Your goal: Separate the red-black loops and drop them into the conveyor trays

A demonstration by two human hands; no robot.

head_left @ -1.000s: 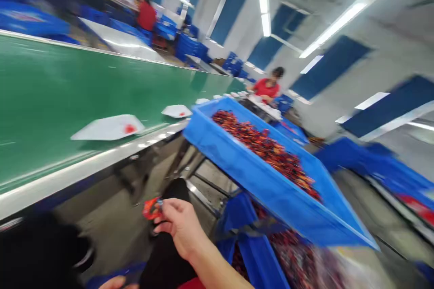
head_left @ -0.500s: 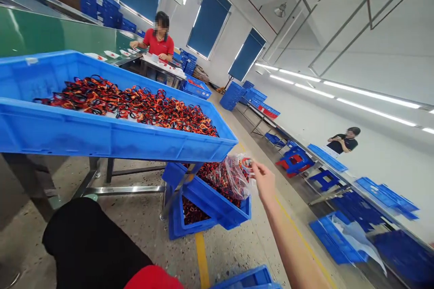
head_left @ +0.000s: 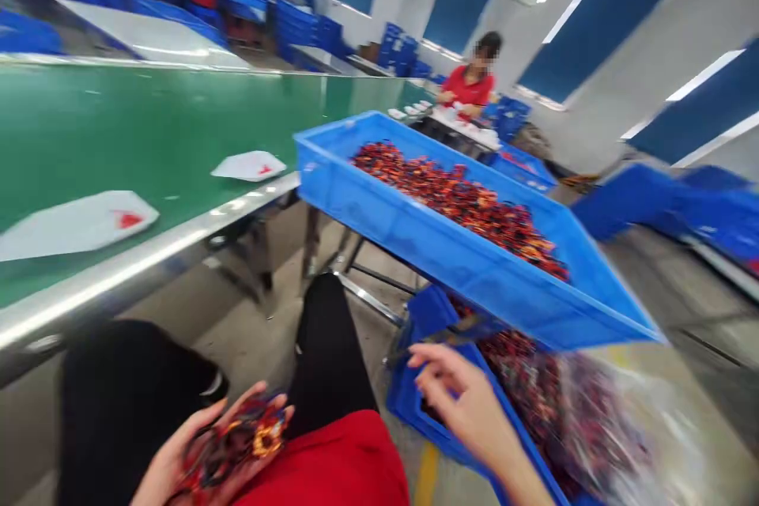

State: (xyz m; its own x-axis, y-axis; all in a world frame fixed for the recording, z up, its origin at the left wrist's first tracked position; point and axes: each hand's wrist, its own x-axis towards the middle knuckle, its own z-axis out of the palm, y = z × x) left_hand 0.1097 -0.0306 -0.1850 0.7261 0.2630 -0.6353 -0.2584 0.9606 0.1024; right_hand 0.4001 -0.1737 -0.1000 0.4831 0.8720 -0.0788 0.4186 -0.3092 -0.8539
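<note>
My left hand (head_left: pixel 219 443) is cupped palm up above my lap. In it lies a handful of small red, black and orange loops (head_left: pixel 237 439), whose exact kind I cannot make out. To the right, my right hand (head_left: pixel 466 403) hangs in the air with loosely bent fingers apart, and nothing shows between them. It is below the near wall of a large blue tray (head_left: pixel 415 217), which holds a heap of similar loops (head_left: pixel 456 194). Under the tray, a lower blue crate (head_left: pixel 510 427) holds more loops and a clear plastic bag (head_left: pixel 617 427).
A green conveyor belt (head_left: pixel 178 118) with a metal edge runs along the left. White pieces with red marks, such as one white piece (head_left: pixel 246 166), lie on it. A person in a red shirt (head_left: pixel 468 87) works at the far end. Stacked blue crates (head_left: pixel 664 198) stand at right.
The view has swung left and down, bringing my left hand with its loops into sight. My right hand has come away from the plastic bag; the small ring it pinched no longer shows.
</note>
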